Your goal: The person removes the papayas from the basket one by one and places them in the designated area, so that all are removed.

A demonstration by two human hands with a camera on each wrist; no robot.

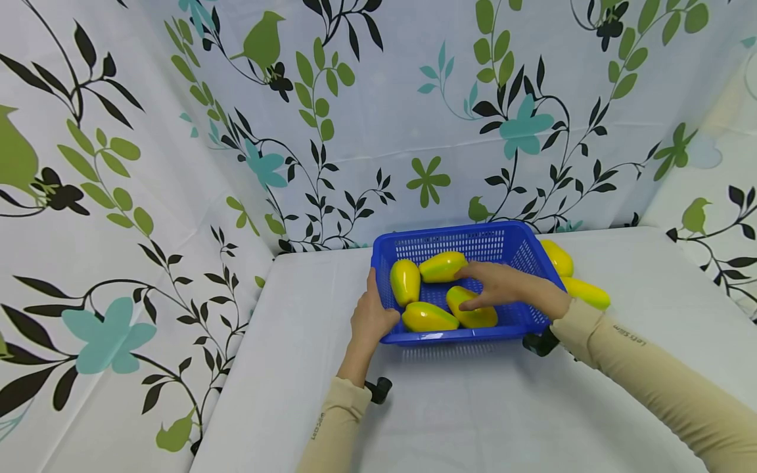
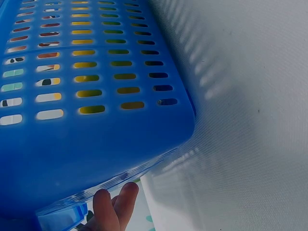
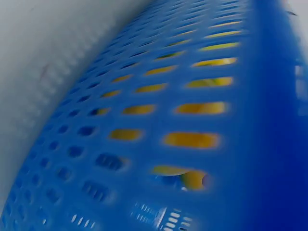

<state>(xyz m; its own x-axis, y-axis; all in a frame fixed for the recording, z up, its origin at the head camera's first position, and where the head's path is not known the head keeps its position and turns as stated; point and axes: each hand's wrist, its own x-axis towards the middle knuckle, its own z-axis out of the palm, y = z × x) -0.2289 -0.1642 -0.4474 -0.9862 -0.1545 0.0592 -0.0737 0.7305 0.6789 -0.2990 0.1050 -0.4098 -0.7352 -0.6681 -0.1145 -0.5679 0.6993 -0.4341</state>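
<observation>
A blue plastic basket [image 1: 461, 336] with slotted walls stands on the white-covered table. Several glossy yellow-green mangoes lie inside: one at the left [image 1: 405, 282], another toward the back [image 1: 442, 267], one at front left [image 1: 430, 318] and one at front right [image 1: 480, 316]. My left hand [image 1: 371, 315] holds the basket's left end, thumb by the front corner; its fingertips show outside the wall in the left wrist view. My right hand [image 1: 499, 284] reaches over the right rim, fingers spread, the thumb over the front-right mango and the fingers beside the back one. The right wrist view shows only slotted wall.
Two more mangoes lie on the table right of the basket, a rear one [image 1: 558, 257] and a nearer one [image 1: 585, 292], both partly hidden. A patterned curtain [image 1: 378, 131] hangs behind the table [image 1: 473, 407] and at its sides.
</observation>
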